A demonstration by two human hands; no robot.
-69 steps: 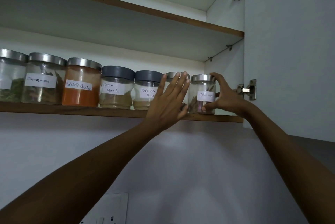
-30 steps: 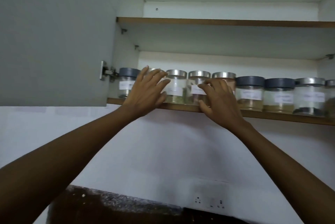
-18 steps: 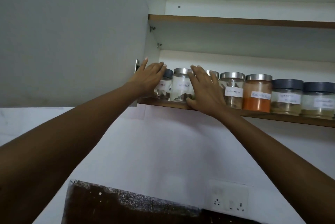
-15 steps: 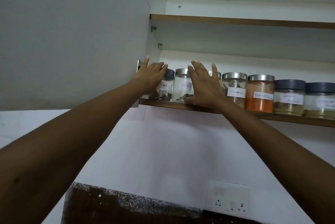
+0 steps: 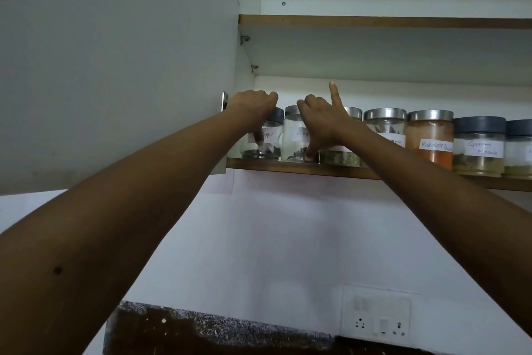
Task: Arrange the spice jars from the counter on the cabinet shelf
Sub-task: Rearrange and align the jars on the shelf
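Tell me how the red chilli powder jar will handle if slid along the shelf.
The red chilli powder jar looks heavy: powder fills most of it. Squat and wide-based, it should slide on the shelf rather than tip. Its clear smooth wall is probably glass, so slippery and breakable if dropped.

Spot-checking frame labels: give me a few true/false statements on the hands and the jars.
1. The left hand grips the pepper jar, leftmost on the shelf. True.
2. The red chilli powder jar has a dark grey lid. False: its lid is silver.
3. The right hand holds the cloves jar, with one finger pointing up. True.
4. The garam masala jar stands left of the red chilli powder jar. False: it stands to the right of it.
5. The cabinet door is closed. False: it is open, at the left.
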